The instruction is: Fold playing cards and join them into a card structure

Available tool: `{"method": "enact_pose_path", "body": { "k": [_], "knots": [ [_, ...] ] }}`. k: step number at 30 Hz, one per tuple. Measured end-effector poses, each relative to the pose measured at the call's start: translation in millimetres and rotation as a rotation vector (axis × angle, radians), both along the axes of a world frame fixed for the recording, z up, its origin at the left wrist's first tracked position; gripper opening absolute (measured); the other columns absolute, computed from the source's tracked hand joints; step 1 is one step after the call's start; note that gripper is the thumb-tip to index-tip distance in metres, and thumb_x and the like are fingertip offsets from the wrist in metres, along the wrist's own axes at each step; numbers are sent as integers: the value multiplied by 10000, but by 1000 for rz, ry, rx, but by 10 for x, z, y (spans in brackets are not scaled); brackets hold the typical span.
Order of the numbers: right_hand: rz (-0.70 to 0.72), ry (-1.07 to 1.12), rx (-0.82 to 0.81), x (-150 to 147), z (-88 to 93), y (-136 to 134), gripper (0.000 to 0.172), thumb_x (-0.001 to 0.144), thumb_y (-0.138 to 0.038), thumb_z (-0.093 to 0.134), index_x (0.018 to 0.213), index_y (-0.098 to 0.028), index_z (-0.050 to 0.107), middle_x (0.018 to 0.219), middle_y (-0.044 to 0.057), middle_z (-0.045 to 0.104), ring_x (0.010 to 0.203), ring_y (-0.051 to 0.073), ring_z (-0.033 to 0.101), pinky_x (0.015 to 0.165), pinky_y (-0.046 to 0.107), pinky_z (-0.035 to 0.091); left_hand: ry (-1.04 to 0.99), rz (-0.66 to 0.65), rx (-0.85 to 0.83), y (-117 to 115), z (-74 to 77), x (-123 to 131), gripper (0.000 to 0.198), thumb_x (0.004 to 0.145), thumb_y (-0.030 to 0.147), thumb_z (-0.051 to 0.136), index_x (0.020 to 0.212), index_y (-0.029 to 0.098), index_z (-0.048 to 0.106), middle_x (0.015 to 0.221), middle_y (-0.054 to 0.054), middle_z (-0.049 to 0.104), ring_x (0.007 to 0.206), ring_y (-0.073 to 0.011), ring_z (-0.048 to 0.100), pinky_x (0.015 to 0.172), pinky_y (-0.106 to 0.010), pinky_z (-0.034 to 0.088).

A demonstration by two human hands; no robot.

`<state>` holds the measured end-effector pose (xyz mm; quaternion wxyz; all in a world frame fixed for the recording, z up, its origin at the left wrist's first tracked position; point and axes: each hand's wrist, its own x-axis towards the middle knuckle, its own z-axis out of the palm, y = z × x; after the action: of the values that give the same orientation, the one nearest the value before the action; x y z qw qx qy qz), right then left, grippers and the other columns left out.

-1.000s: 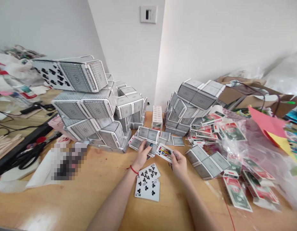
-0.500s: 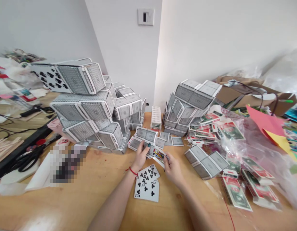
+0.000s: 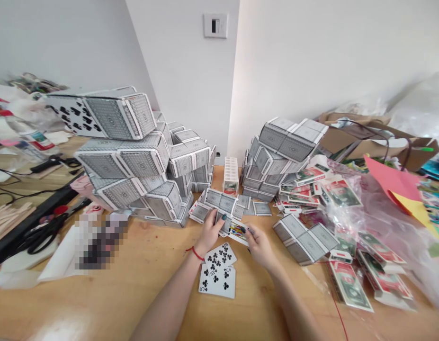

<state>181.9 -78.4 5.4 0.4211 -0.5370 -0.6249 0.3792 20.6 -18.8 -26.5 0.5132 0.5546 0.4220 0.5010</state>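
Wooden table (image 3: pixel 134 274): carries everything listed here.
Card block (image 3: pixel 222 202): folded from grey-backed cards and lying flat at mid-table. All places below are given from it.
Left hand (image 3: pixel 209 233): at the block's near edge, fingers closed on it. The dark-nailed fingertips (image 3: pixel 223 217) rest on top.
Face card (image 3: pixel 237 230): face up and tilted, just near-right of the block. Its upper-left edge meets the block's near edge, right beside the left fingertips.
Right hand (image 3: pixel 260 245): near-right of the block, thumb and forefinger pinched on the card's right end. The card sticks out leftward from them toward the block.
Club cards (image 3: pixel 219 272): face up and overlapping, nearer than the block, just beside the left wrist.
Tall stack (image 3: pixel 130 156): more such blocks piled high, left of the block.
Second stack (image 3: pixel 283 147): right of the block and farther back.
Red-and-green packs (image 3: pixel 349 284): scattered well to the right.
Scissors (image 3: pixel 41 232): far to the left.
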Motion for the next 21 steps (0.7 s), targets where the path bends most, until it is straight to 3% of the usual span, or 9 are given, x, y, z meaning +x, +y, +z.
{"method": "enact_pose_path", "body": {
  "k": [5,13,18,21],
  "knots": [
    [6,68,-40,61,-45,32,323,832,-423,372,836,-159,556,665,25,568,558,138,489,502,223,389,-11,-21,-21,-7,20,11,231,747,306,527,948,195,557,954,-42,574,911,-172,506,847,-293,373],
    [-5,50,17,22,-62,43,300,838,-375,371,893,-155,568,825,61,627,737,178,562,669,257,432,89,-31,49,-30,60,26,216,785,297,470,968,192,516,974,-46,557,941,-172,493,871,-309,362],
    [-81,-66,26,-56,-67,12,284,844,-333,352,886,-157,571,737,48,622,643,164,551,606,246,431,129,9,71,-19,60,5,218,775,292,488,966,190,511,984,-53,548,959,-177,481,883,-320,347],
    [-58,-30,38,-52,-46,21,294,842,-347,358,910,-163,577,784,52,629,689,173,561,626,255,437,54,5,36,0,53,-8,224,765,285,504,965,187,519,978,-55,554,956,-178,487,865,-305,355]
  ]
}}
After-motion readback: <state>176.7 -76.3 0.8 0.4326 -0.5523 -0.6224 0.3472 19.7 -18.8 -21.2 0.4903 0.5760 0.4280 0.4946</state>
